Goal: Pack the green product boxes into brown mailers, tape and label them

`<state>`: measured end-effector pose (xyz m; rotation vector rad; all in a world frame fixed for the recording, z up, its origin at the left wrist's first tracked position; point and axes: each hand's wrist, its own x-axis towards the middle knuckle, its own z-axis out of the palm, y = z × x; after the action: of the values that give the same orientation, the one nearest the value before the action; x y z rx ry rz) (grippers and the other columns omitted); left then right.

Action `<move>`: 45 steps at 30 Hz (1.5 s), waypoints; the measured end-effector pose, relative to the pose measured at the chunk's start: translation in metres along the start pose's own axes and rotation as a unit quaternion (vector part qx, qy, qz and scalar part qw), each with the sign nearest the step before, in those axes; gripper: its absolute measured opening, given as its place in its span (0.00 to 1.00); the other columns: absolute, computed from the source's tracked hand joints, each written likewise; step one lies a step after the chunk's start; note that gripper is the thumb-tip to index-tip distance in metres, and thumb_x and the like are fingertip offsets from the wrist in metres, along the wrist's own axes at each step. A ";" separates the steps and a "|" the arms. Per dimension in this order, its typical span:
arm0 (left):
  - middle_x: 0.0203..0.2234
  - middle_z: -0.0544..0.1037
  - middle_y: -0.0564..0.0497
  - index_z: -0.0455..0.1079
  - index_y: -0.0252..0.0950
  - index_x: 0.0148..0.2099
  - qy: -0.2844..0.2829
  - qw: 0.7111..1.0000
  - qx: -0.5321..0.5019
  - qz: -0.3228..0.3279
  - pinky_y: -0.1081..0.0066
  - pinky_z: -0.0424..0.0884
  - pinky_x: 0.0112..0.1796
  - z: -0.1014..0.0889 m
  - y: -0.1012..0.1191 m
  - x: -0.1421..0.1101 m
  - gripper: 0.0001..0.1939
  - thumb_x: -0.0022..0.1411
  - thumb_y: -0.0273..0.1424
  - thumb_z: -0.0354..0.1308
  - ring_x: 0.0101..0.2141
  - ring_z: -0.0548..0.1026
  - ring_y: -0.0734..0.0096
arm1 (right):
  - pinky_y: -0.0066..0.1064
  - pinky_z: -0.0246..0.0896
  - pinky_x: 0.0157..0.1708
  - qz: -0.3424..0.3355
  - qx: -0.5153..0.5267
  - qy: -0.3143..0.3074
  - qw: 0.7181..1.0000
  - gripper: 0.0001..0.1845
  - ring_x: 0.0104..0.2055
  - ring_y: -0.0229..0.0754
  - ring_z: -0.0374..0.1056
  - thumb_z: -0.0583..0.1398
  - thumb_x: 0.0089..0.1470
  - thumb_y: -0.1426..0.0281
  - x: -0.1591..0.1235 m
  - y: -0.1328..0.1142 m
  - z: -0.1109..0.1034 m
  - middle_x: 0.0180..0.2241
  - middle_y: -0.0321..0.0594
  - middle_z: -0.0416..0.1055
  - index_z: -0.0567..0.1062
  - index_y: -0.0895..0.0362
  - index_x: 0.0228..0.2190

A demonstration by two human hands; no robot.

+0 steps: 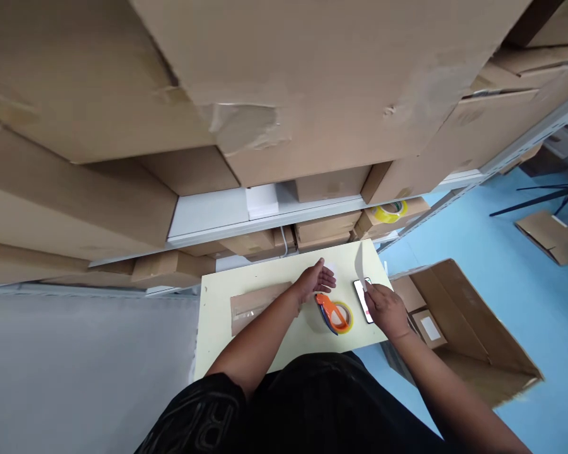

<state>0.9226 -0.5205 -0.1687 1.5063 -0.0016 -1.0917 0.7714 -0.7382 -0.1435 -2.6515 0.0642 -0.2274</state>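
Cardboard package (260, 296), flat and brown, lies toward the left of the pale table (215, 328), partly beneath the left forearm. A glossy strip of clear tape runs along its visible face, so some taping looks done; whether every edge is sealed cannot be told, since the arm covers part of it. No label shows on the part in view. The person's right hand (387, 309) has its fingers closed on the lower end of a thin white slip (360, 261), which stands up from the grip, well apart from the package and not attached to it. Beside and partly behind that hand lies a phone (361, 296), its screen lit. The left hand (312, 280) is open, fingers loosely extended and the thumb apart, with nothing visible in its hold. Just beside it, an orange tape dispenser (330, 309) rests on the table with its roll loaded, gripped by neither hand. To the right, an open carton (478, 315) contains small boxes, one bearing a white label (430, 328); that one appears further along than the package on the table, which shows only tape.
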 end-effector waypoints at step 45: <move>0.24 0.77 0.51 0.75 0.33 0.36 0.257 0.910 -0.192 0.264 0.70 0.69 0.32 -0.072 -0.058 -0.307 0.21 0.52 0.47 0.70 0.26 0.74 0.72 | 0.33 0.69 0.28 0.287 0.586 -0.129 0.746 0.20 0.26 0.41 0.70 0.69 0.49 0.55 -0.041 -0.279 0.063 0.26 0.36 0.73 0.73 0.55 0.38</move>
<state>0.7627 -0.2754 -0.0383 1.2834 0.1539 -0.2236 0.7435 -0.4582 -0.0755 -1.2717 0.4688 0.2544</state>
